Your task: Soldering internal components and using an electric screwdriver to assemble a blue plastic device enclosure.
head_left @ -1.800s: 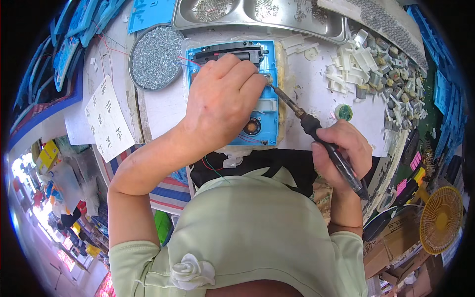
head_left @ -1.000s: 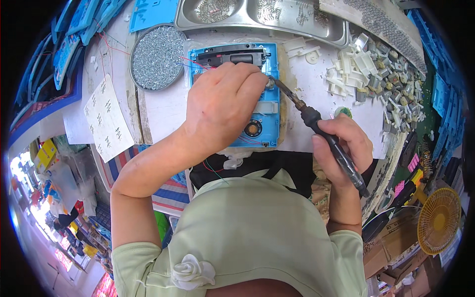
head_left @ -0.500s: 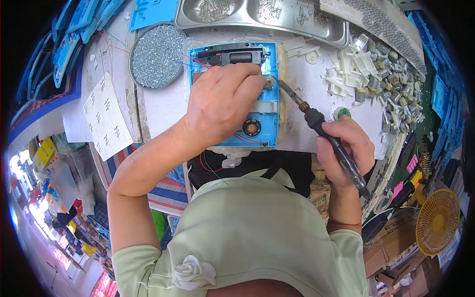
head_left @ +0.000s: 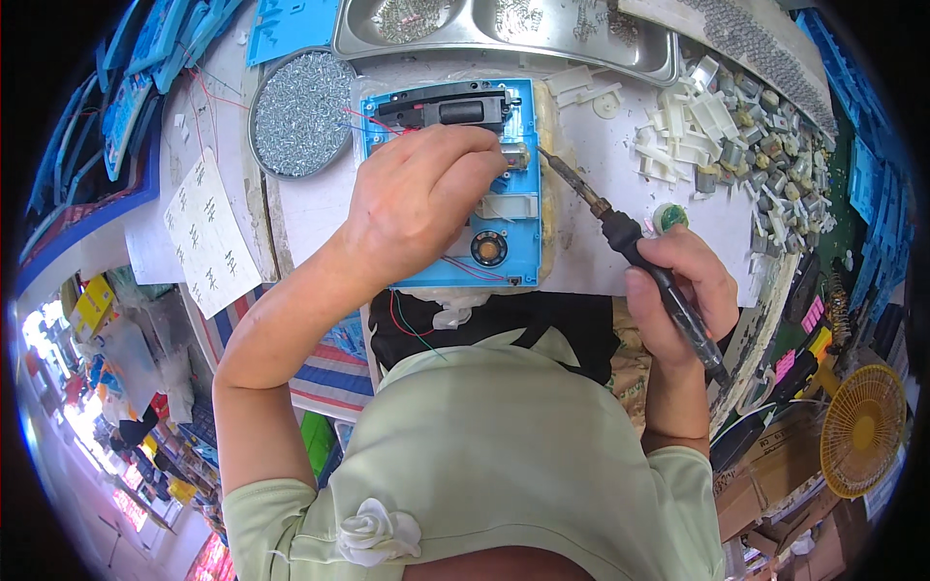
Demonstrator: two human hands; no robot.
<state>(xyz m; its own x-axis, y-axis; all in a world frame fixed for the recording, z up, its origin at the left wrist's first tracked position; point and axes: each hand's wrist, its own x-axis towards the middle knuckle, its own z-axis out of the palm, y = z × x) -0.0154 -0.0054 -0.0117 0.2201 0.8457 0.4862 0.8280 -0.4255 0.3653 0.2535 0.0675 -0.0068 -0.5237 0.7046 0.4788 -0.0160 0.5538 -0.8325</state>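
A blue plastic casing (head_left: pixel 526 261) lies open side up on the bench, with a black module (head_left: pixel 460 109), a small round speaker (head_left: pixel 488 249) and a white bracket (head_left: pixel 509 206) inside. My left hand (head_left: pixel 412 198) is over it, fingers curled down beside a small metal motor (head_left: pixel 515 155); the fingertips and whatever they pinch are hidden. In my right hand (head_left: pixel 707 281) is a soldering iron (head_left: pixel 620 230), held like a pen. Its tip points at the casing's right edge, close to the motor. Red wires (head_left: pixel 463 268) run out beneath my left hand.
A round bowl of screws (head_left: pixel 302 114) stands left of the casing. Behind it sits a metal tray (head_left: pixel 562 48) with springs. Small motors and white plastic parts (head_left: pixel 746 145) are heaped on the right, near a green-and-white roll (head_left: pixel 668 218). Blue casings (head_left: pixel 179 39) are stacked far left.
The view has shifted slightly. My left hand has moved a little left, so more of the motor shows. The iron's tip now sits slightly farther from the motor, by the casing's edge.
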